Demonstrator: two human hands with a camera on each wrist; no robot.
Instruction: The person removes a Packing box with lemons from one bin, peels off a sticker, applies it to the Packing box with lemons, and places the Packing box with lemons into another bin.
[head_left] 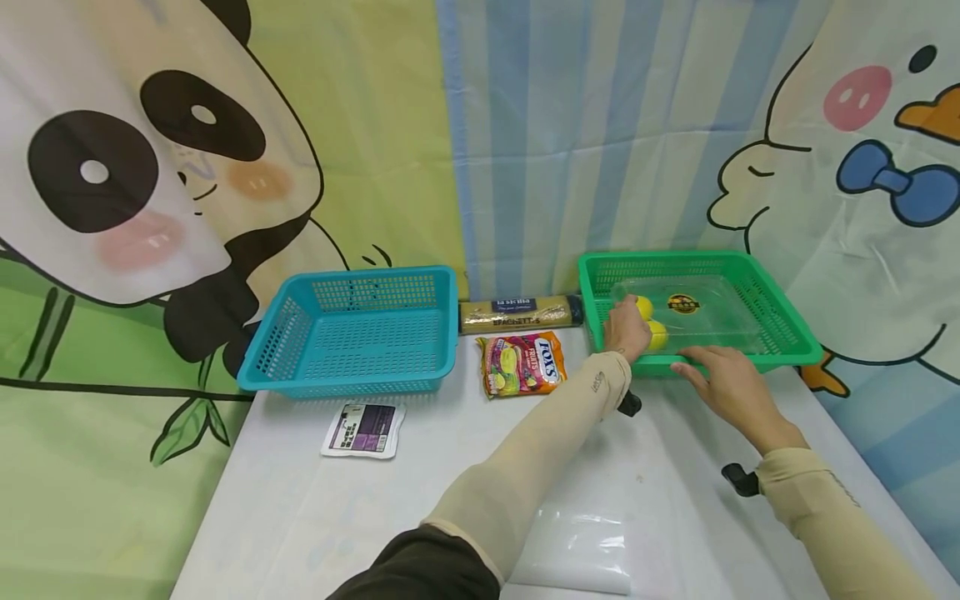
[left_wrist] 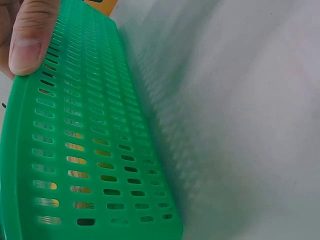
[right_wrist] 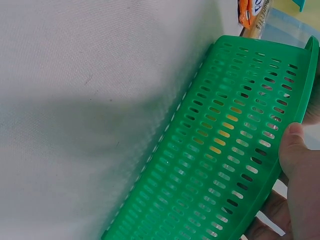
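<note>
In the head view my left hand (head_left: 627,328) reaches over the front of a green perforated basket (head_left: 806,346) at its left end. Its fingers point down beside two yellow round things (head_left: 657,336) and the left end of a clear plastic box (head_left: 723,312) with a black and gold label. I cannot tell what the left fingers hold. My right hand (head_left: 731,390) grips the basket's front rim, its thumb (right_wrist: 294,142) outside against the rim and its fingers on the inner side. That thumb also shows in the left wrist view, above the basket's slotted wall (left_wrist: 90,130).
A blue perforated basket (head_left: 360,387) stands at the left. Between the baskets lie a spaghetti pack (head_left: 517,315) and an orange Fox's candy bag (head_left: 522,364). A white and purple pouch (head_left: 363,430) lies in front of the blue basket. Clear plastic film (head_left: 573,554) lies near the front.
</note>
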